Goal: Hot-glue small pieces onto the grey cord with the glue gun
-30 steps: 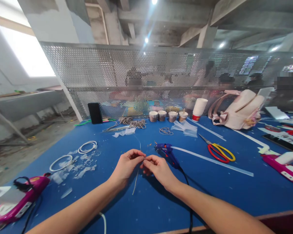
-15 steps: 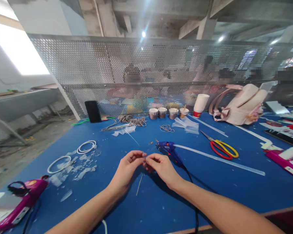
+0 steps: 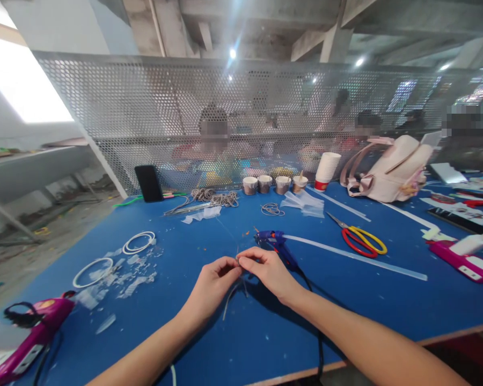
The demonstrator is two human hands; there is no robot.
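Note:
My left hand (image 3: pixel 217 279) and my right hand (image 3: pixel 268 271) meet at the middle of the blue table, fingertips pinched together. Between them is a thin grey cord (image 3: pixel 227 303), whose loose ends hang below the fingers; the part inside the pinch is too small to make out. Just beyond my right hand lies a blue glue gun (image 3: pixel 274 241) with a long clear glue stick (image 3: pixel 358 258) in its back. Scissors (image 3: pixel 360 240) with red and yellow handles rest to the right of it.
White rings (image 3: pixel 93 272) and clear plastic scraps (image 3: pixel 134 287) lie left. Magenta power strips (image 3: pixel 28 340) sit at both sides. Farther back are a black phone (image 3: pixel 148 183), grey cord bundles (image 3: pixel 224 199), paper cups (image 3: pixel 283 185) and a pink bag (image 3: pixel 394 174). People sit behind a perforated screen (image 3: pixel 145 96).
The view has shifted slightly. Both hands stay pinched together, with the fingertips a little closer, and more of the grey cord's ends shows beneath them.

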